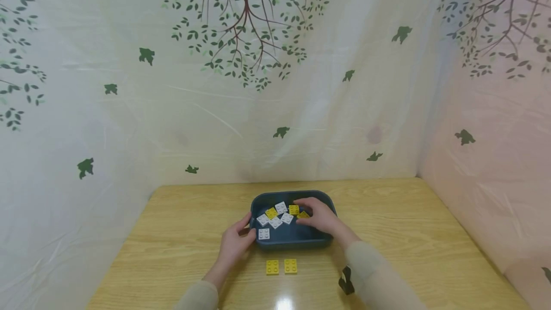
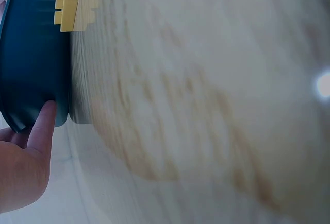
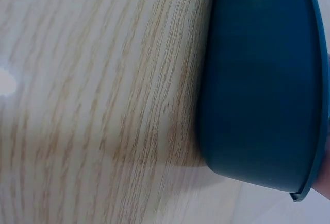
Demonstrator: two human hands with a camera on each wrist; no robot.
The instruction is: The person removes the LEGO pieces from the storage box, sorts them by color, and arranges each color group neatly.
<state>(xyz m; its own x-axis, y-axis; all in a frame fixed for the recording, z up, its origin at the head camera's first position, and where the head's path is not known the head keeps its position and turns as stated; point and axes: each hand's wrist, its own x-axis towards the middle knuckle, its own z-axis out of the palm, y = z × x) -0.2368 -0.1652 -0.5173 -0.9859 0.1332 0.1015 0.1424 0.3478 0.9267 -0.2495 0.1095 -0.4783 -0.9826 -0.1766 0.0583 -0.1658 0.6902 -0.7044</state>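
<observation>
A dark blue tray (image 1: 292,244) stands on the table with several white toy bricks (image 1: 264,234) and 3 yellow toy bricks (image 1: 294,209) inside. At its left end my left hand (image 1: 234,243) grips the tray; in the left wrist view the thumb (image 2: 44,123) presses on the outer wall while the other fingers are mostly hidden behind the end. My right hand (image 1: 318,214) reaches over the right side into the tray. Its thumb and forefinger are spread around the yellow bricks there, one of which lies tilted and partly covered. The right wrist view shows mostly the tray's outer wall (image 3: 258,90).
Two yellow bricks (image 1: 290,266) lie side by side on the wooden table (image 1: 181,233) in front of the tray. By the right sleeve (image 1: 374,271) shows a small black object (image 1: 346,281). Pale sheets with printed branches and leaves (image 1: 275,123) enclose the back and sides.
</observation>
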